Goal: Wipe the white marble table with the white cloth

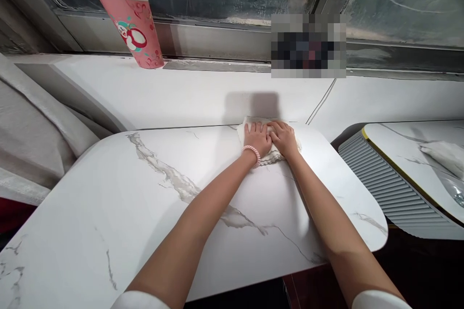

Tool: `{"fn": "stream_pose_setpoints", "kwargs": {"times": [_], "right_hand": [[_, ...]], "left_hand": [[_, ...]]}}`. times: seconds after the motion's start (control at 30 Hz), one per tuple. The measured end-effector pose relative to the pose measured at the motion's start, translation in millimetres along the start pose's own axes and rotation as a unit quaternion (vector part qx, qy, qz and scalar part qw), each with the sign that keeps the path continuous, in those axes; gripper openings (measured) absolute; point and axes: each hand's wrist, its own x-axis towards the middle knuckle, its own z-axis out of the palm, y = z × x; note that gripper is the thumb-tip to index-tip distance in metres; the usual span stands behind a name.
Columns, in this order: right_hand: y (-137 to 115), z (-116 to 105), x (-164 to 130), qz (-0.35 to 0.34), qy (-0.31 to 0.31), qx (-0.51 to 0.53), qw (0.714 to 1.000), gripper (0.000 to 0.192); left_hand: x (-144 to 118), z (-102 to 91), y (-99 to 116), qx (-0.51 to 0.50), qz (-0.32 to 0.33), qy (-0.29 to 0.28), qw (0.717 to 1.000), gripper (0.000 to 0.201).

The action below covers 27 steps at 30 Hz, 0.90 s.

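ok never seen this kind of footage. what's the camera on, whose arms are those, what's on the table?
There is one picture, taken from a camera worn on a person's head, looking forward and down. No machine here: the two bare arms belong to the wearer.

Both hands lie flat, side by side, on a white cloth at the far edge of a white marble-patterned table. The left hand has a pink bead bracelet at the wrist; the right hand sits next to it. Neither hand grips anything; they press the cloth down.

Behind the table runs a white window sill, with a pink paper cup on it at the left. At the right is a second marble-patterned table with another cloth on it. The blurred square is just masking.
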Motion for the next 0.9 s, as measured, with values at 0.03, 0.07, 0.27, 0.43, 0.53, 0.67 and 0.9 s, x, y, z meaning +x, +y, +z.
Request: {"fn": "stream_pose_setpoints", "kwargs": {"times": [0.03, 0.07, 0.27, 0.43, 0.53, 0.67, 0.9], "right_hand": [[0, 1, 2, 0.001, -0.005, -0.004, 1.000, 0.041], [-1, 2, 3, 0.003, -0.010, -0.008, 1.000, 0.042], [-12, 3, 2, 0.017, -0.026, -0.028, 0.999, 0.043], [-43, 12, 3, 0.036, -0.054, -0.028, 0.997, 0.046], [-56, 13, -1, 0.020, -0.068, -0.010, 0.997, 0.046], [-55, 4, -18, 0.001, -0.082, 0.016, 0.997, 0.045], [-73, -24, -93, -0.024, -0.080, -0.014, 0.996, 0.046]], "left_hand": [[1, 0.2, -1, 0.000, -0.002, 0.002, 1.000, 0.048], [2, 0.5, -2, 0.000, -0.003, 0.003, 1.000, 0.048], [-1, -2.6, -8, 0.015, 0.001, -0.002, 1.000, 0.049], [-10, -16.6, -38, 0.033, 0.012, -0.017, 0.999, 0.049], [-19, -22.1, -49, 0.034, -0.002, -0.009, 0.999, 0.049], [-38, -21.7, -42, 0.034, -0.011, -0.003, 0.999, 0.051], [-116, -30.0, -14, 0.059, 0.024, 0.016, 0.998, 0.052]]}}
